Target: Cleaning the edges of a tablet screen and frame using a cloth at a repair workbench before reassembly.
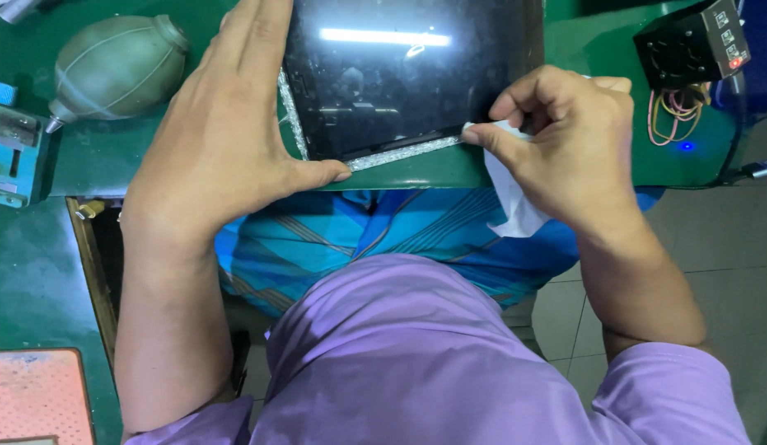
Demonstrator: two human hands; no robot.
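1. While the green table (103, 156) fills the upper part of the view, its near edge runs just under the dark glass panel (404, 78), so the panel's lower border lies almost flush with the drop to the person's lap.
2. Open floor of pale tiles (713, 222) shows at the right, beyond the table edge.
3. Lying flat on the table, the panel has a glittery silver strip (400, 154) along its left and bottom borders.
4. On the panel's left side, the left hand (227, 140) lies flat with fingers straight and together and the thumb stretched along the bottom strip; its grip is spread and closes on nothing.
5. At the panel's lower right corner, the right hand (556, 140) pinches a white tissue (511, 198) between thumb and curled fingers, and the tissue hangs past the table edge.
6. Left of the left hand lies a grey-green rubber blower bulb (116, 66), well apart from the panel.
7. A small black box with a fan grille (688, 45) sits at the far right, with looped wires (676, 111) below it.
8. A reddish perforated mat (33, 395) sits at the lower left; I cannot tell any container's contents.
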